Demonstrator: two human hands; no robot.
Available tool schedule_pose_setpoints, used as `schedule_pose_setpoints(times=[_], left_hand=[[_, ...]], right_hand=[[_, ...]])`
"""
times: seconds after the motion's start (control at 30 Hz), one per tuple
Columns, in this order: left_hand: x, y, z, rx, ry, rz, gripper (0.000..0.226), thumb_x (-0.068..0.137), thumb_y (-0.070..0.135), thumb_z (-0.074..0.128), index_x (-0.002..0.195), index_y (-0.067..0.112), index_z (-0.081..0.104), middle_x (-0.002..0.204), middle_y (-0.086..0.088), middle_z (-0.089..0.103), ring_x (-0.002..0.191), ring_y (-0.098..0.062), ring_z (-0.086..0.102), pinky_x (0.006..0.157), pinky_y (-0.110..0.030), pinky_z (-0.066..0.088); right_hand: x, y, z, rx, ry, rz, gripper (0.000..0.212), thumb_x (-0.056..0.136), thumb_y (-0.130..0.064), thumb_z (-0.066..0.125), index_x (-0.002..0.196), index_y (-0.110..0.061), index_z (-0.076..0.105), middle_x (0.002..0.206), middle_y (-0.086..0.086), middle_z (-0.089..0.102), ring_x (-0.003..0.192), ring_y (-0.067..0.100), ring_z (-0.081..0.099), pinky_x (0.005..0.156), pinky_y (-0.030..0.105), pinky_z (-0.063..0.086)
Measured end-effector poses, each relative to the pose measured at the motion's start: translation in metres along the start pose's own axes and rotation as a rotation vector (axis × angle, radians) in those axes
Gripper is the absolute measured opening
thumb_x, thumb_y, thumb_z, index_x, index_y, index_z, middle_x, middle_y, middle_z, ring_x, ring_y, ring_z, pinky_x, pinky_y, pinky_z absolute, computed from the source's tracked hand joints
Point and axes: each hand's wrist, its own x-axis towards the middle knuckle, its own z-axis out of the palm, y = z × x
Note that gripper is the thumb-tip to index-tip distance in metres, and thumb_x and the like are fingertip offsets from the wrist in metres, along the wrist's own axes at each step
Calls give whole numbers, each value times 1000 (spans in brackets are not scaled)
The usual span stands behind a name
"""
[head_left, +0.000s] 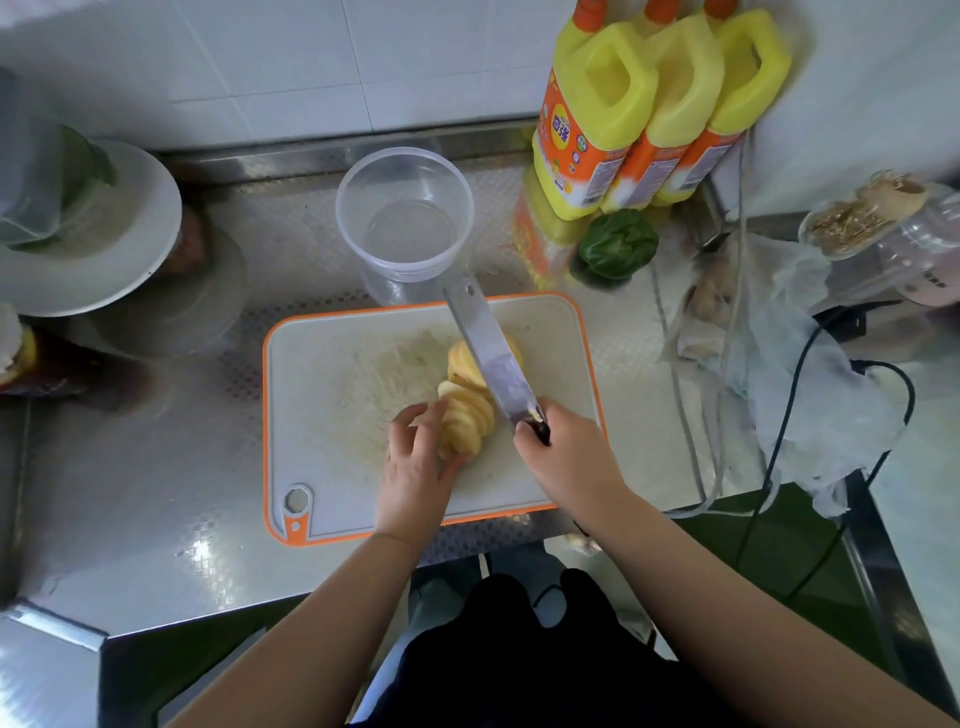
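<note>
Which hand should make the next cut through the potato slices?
Right: the right hand grips the knife, blade over the potato slices; the left hand holds them steady.

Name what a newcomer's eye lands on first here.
The three bright yellow plastic bottles with orange labels, standing at the back right. Next, mid-frame, the broad steel cleaver gripped by the right hand lies across the fanned pale yellow potato slices, which the left hand holds on the orange-rimmed white cutting board. Behind the board stands a clear round plastic tub.
</note>
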Motion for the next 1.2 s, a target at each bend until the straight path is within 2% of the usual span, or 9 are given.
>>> schedule_pose_setpoints(times=[0.1,0.3,0.5,0.63,0.77,0.87,0.97,1.07,1.2], left_hand=[[2,3,2,76,-21,5,74,81,21,79,138,38,34,138,-7,41,114,-31,51,85,-46,53],[-1,10,4,65,33,9,68,86,14,74,145,22,40,139,-11,49,120,-35,50,96,-47,49],[1,30,5,-207,126,-317,58,93,11,64,146,16,41,131,-1,49,114,-16,51,89,-37,55],[-3,38,9,-267,138,-391,54,94,14,63,143,15,42,132,0,47,113,-15,55,94,-36,53],[-14,36,17,-216,59,-397,73,89,28,70,151,18,33,145,-1,40,130,-23,47,105,-46,45],[-16,42,25,-148,49,-402,86,87,25,73,155,13,23,154,-7,32,138,-23,30,114,-40,31],[-14,47,30,-81,75,-392,87,88,22,73,156,11,20,152,-11,33,135,-25,29,111,-35,27],[-15,41,32,-59,96,-365,83,89,21,72,155,11,24,142,-13,38,128,-28,37,108,-35,33],[-15,36,32,-95,139,-333,74,92,17,69,154,14,29,126,-6,37,116,-31,49,101,-48,47]], right_hand=[[-2,9,0,18,15,20,35,91,-24,50,63,-28,30,53,-4,40,50,16,39,51,32,31],[-5,25,4,-10,-7,13,28,91,-27,48,68,-31,34,56,-4,45,55,19,45,55,32,37],[-7,32,3,-14,-27,-27,14,94,-25,47,83,-29,40,55,-7,43,50,10,41,55,29,34],[-9,37,5,-30,-9,-60,13,94,-24,48,85,-28,40,53,-7,40,50,12,40,56,30,35],[-11,43,8,-39,4,-90,10,94,-24,49,86,-26,44,53,-6,42,47,10,41,52,29,35],[-11,45,8,-48,8,-100,12,94,-25,50,85,-26,42,52,-6,40,45,9,39,48,27,31],[-10,46,8,-53,4,-107,12,94,-26,49,85,-26,42,51,-6,40,46,11,39,51,31,34],[-9,48,7,-58,5,-117,14,94,-25,50,83,-26,42,50,-6,39,45,10,38,50,29,32],[-7,49,6,-72,9,-134,12,94,-25,50,84,-26,44,50,-7,39,44,9,38,49,26,29]])
